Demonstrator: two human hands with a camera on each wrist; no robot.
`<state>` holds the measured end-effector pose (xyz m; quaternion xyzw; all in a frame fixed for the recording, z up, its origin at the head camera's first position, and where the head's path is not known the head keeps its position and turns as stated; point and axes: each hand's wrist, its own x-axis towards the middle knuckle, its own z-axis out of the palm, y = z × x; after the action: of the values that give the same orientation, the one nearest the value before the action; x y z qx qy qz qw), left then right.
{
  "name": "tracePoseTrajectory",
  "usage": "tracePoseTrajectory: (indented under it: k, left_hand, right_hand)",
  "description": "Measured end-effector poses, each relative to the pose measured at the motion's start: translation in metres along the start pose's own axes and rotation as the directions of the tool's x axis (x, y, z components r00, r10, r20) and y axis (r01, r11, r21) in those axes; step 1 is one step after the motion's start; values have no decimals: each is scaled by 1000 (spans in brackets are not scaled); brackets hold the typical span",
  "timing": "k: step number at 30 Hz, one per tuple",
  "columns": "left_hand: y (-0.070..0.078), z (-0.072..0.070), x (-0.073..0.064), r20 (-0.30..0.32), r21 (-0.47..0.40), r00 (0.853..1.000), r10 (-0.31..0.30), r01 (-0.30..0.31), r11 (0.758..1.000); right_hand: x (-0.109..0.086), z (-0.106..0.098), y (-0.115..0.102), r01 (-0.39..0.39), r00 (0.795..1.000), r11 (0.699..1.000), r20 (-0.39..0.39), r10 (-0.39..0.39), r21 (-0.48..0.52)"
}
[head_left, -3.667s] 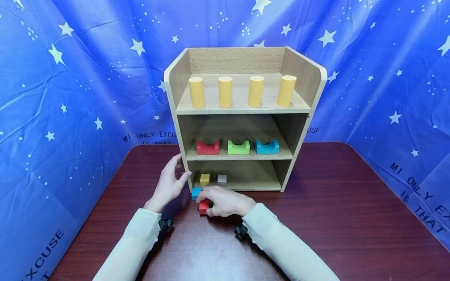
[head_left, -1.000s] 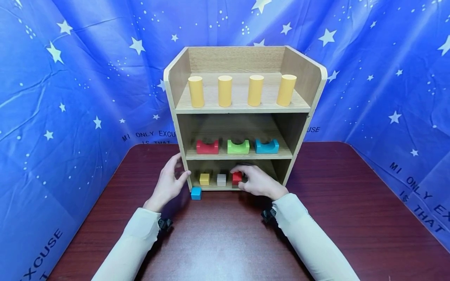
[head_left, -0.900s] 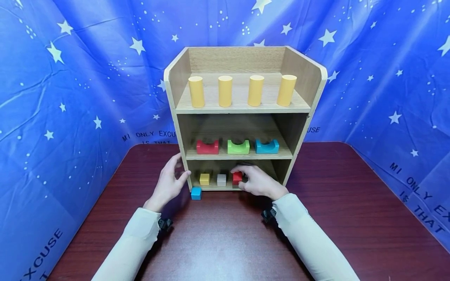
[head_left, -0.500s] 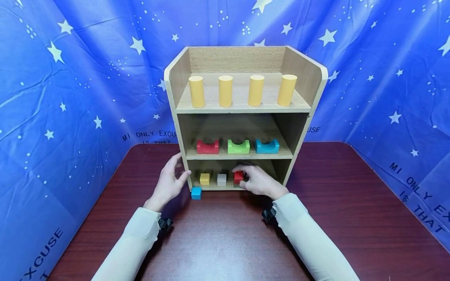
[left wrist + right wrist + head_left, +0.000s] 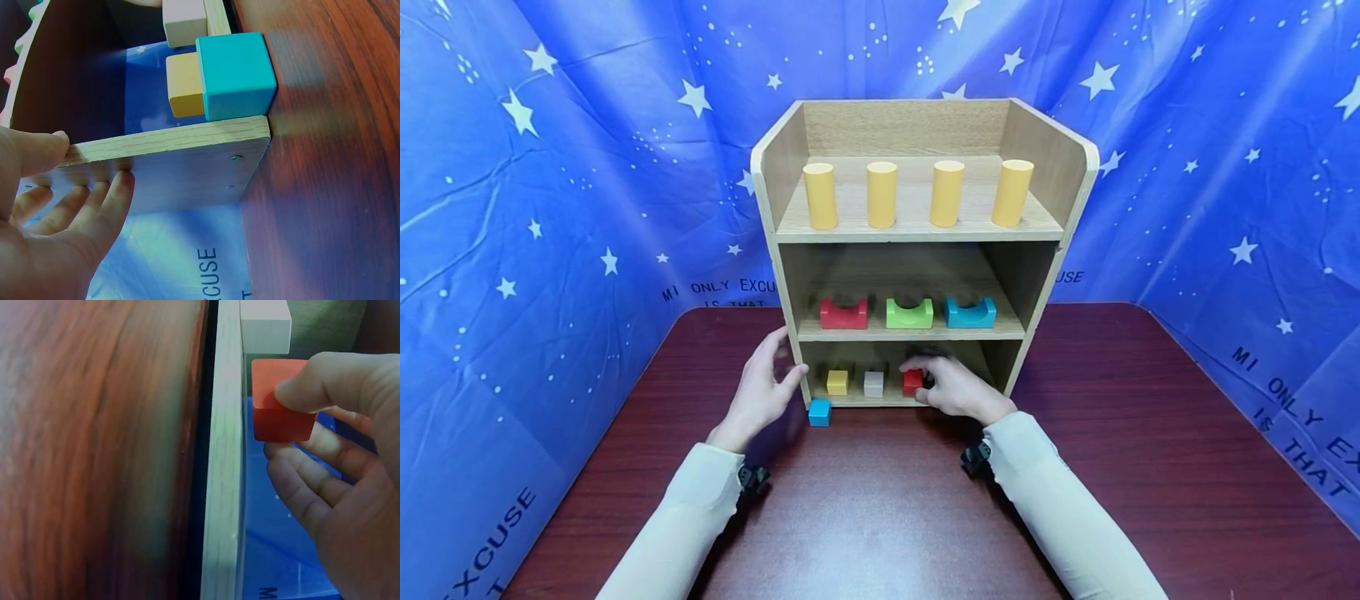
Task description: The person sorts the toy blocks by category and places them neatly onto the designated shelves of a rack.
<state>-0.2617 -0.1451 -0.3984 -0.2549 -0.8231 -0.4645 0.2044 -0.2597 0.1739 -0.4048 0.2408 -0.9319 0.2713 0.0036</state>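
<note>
My right hand holds a red cube on the bottom level of the small wooden shelf. In the right wrist view the thumb lies on the cube's front face, and the fingers reach behind and beside it. To its left on that level sit a white cube and a yellow cube. My left hand grips the shelf's left side panel, thumb at the front edge and fingers along the outer face. A blue cube stands on the table by the panel's lower front corner.
Several yellow cylinders stand upright on the top level. The middle level bears red, green and blue blocks with curved hollows. A blue star-patterned cloth surrounds the dark red table.
My right hand has carried the red cube from the table onto the bottom level, right of the white cube, then shifted it slightly right. My left hand has stayed at the side panel.
</note>
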Motion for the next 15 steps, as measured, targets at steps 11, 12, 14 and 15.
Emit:
tracePoseTrajectory:
  k: [11, 12, 14, 15]
  left_hand:
    - [-1, 0, -1, -3, 6, 1000, 9, -9, 1000]
    - [-1, 0, 0, -4, 5, 1000, 11, -11, 1000]
    - [-2, 0, 0, -5, 5, 1000, 13, -13, 1000]
    - [-2, 0, 0, -5, 7, 1000, 13, -13, 1000]
  right_hand:
    - [1, 5, 5, 27, 999, 1000, -16, -27, -8]
    - [1, 5, 5, 27, 1000, 1000, -15, -27, -7]
    - [1, 5, 5, 29, 999, 1000, -15, -29, -9]
    - [1, 6, 6, 29, 999, 1000, -14, -29, -10]
